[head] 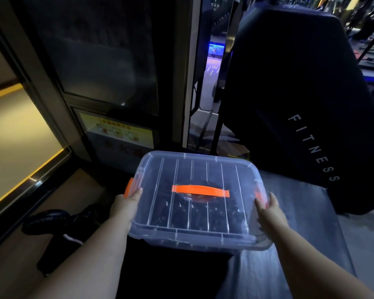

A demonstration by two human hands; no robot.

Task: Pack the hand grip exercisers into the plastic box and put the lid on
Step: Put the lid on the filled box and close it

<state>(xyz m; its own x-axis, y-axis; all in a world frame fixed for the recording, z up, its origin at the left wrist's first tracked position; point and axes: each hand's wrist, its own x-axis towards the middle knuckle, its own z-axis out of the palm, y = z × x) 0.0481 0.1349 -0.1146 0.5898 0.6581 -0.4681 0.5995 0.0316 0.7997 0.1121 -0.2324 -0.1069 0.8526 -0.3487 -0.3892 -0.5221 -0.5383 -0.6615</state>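
A clear plastic box (181, 240) stands in front of me with its ribbed clear lid (235, 175) lying on top. An orange handle (200, 190) runs across the lid's middle. Dark hand grip exercisers (216, 214) show dimly through the lid, inside the box. My left hand (126, 203) touches the box's left end just below the orange left latch (129, 187). My right hand (268, 207) is at the right end, its fingers over the orange right latch (260, 196). The fingers' grip on either side is hidden by the box.
The box sits on a dark padded bench surface (289, 266). A black upright pad marked FITNESS (311, 147) rises right behind. A dark cabinet with a yellow notice (119, 134) stands behind left. A black shoe (48, 221) rests on the wooden floor at the left.
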